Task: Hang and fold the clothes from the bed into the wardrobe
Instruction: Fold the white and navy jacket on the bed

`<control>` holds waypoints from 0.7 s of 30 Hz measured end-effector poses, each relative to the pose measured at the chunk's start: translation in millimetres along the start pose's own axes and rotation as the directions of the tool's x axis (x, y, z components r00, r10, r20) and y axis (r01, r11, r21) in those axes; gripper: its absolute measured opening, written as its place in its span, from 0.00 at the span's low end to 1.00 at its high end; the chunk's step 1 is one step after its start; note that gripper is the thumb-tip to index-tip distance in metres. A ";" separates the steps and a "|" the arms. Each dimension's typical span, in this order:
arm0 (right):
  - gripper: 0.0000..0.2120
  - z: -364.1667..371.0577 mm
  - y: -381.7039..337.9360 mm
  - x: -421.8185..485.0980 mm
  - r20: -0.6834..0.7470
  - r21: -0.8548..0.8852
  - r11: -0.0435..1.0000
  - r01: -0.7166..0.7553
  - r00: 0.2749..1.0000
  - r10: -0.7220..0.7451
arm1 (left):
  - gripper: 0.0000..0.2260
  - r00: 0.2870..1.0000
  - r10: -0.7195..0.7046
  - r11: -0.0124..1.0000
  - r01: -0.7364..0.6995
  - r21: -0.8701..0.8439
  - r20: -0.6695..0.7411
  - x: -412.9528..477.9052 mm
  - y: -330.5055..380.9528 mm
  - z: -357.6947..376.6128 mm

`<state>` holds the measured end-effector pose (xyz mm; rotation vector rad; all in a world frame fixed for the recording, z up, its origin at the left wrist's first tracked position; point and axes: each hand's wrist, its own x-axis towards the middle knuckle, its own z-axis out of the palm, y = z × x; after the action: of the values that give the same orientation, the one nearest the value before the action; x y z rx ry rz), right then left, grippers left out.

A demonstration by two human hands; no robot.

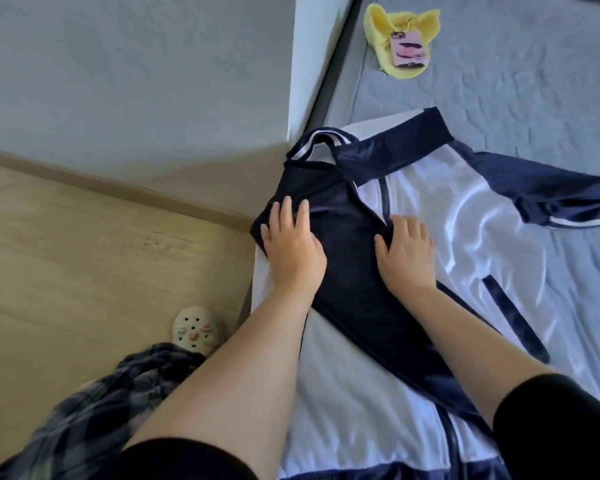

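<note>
A white and navy track jacket (437, 202) lies spread on the grey bed (534, 98), its collar toward the wall. One navy sleeve (354, 271) is folded diagonally across the white front. My left hand (291, 247) lies flat on the upper part of that folded sleeve, fingers straight. My right hand (407, 251) presses flat on the sleeve's right edge where it meets the white fabric. The other navy sleeve (548, 192) stretches out to the right on the bed.
A yellow cloth (381, 26) with a phone (409, 50) on it lies farther up the bed. A white wall corner (309, 64) stands at the bed's left edge. On the wooden floor (84, 254) are a pale clog (196, 332) and plaid trouser fabric (101, 410).
</note>
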<state>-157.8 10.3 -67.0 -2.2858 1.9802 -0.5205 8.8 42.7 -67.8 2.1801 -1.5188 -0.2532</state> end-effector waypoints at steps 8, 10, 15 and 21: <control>0.24 -23.4 81.6 -67.5 0.104 -0.190 0.972 -0.141 0.981 0.162 | 0.27 0.865 0.351 0.871 -0.442 0.213 0.359 -67.1 53.0 43.2; 0.24 -26.6 89.2 -73.7 0.104 -0.144 0.980 -0.139 0.983 0.154 | 0.28 0.874 0.318 0.875 -0.420 0.241 0.368 -72.6 62.0 46.8; 0.16 -44.7 103.5 -46.4 0.137 0.296 0.896 -0.331 0.943 0.303 | 0.31 0.892 0.245 0.904 -0.352 0.243 0.379 -78.1 92.6 54.8; 0.10 -68.7 156.4 13.1 0.115 0.656 0.492 -0.572 0.720 0.685 | 0.30 0.811 0.332 0.890 -0.439 0.126 0.482 -68.1 144.5 68.8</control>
<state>-325.2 -17.1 -42.4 -1.0037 2.0460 -1.1061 -165.1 46.7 -67.1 1.9947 -2.3239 -0.4895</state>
